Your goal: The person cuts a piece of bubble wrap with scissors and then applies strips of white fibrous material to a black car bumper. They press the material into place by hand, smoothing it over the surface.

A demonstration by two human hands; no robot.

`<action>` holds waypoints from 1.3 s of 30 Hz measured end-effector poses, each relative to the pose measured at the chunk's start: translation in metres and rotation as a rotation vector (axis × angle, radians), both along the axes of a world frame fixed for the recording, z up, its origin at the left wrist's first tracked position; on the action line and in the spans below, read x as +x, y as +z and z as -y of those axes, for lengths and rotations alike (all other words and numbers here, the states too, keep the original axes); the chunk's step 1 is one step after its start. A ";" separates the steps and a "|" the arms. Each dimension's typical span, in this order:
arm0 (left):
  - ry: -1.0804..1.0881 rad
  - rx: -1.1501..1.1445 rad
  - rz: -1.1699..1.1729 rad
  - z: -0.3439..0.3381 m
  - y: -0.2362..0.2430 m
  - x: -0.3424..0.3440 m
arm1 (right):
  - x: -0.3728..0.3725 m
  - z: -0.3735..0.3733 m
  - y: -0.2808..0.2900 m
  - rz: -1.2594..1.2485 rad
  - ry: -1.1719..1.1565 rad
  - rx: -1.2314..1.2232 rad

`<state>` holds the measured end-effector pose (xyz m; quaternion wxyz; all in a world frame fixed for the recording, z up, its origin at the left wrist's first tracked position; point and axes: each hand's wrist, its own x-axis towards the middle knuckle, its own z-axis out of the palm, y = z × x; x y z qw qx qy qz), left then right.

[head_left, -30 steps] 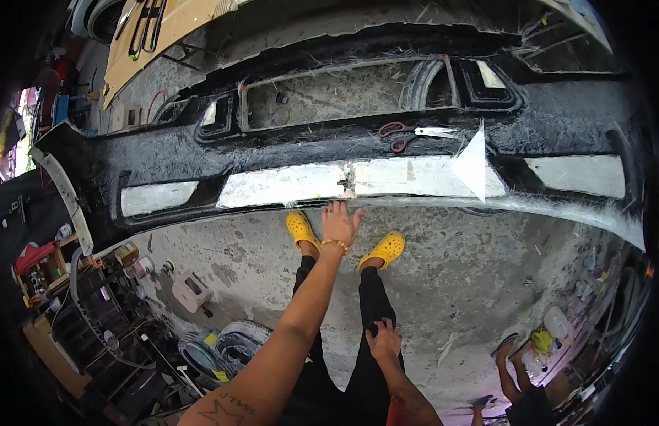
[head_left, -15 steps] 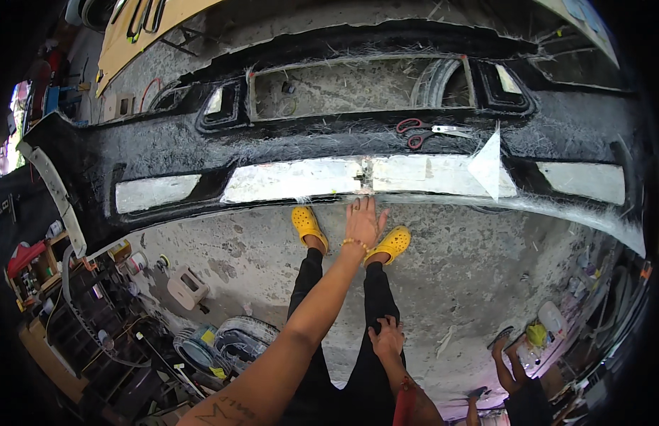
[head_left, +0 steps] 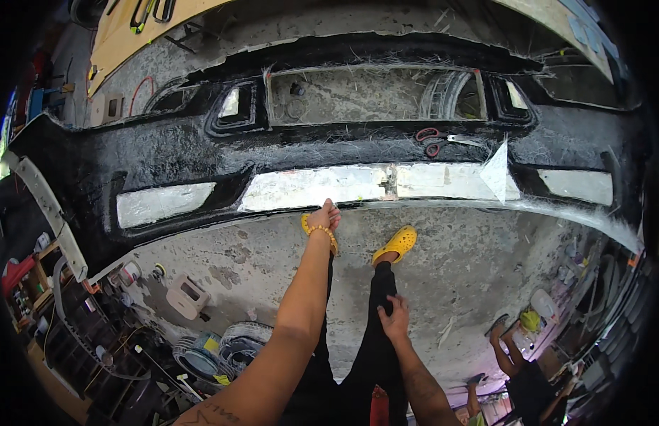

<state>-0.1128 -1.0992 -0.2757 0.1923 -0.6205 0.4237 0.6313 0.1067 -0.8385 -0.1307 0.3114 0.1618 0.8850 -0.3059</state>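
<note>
A long black car bumper (head_left: 166,153) with pale filled panels, which looks like fibreglass work, stretches across in front of me. My left hand (head_left: 323,216) is at its near lower edge, below the left white panel (head_left: 301,190). Its fingers and thumb are pinched together; whatever is between them is too small to make out. My right hand (head_left: 395,317) hangs by my right knee with its fingers apart, holding nothing. Scissors (head_left: 432,148) with dark red handles lie on the bumper. Right of them, a white triangular sheet piece (head_left: 495,172) rests over the right white panel.
Loose fibre strands (head_left: 585,210) stick out along the bumper's right lower edge. A beige stool (head_left: 188,296) and wheels (head_left: 242,342) are on the floor at left. Behind the bumper is a tan board (head_left: 169,39). Another person's legs (head_left: 507,351) show at lower right.
My left hand has moved left along the bumper's lower edge and gone from flat fingers to a pinch. My right hand has come slightly up, off my leg. The view has shifted a little.
</note>
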 end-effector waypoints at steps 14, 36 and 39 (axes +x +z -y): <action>-0.620 0.025 -0.403 0.032 0.098 0.003 | -0.263 0.120 -0.084 0.118 -0.483 -0.614; -0.634 -0.713 -0.544 0.002 0.101 -0.010 | -0.267 0.138 -0.108 -0.127 -0.288 -0.357; -0.497 -0.763 -0.547 0.037 0.101 -0.009 | -0.244 0.072 -0.125 -0.290 -0.292 -0.026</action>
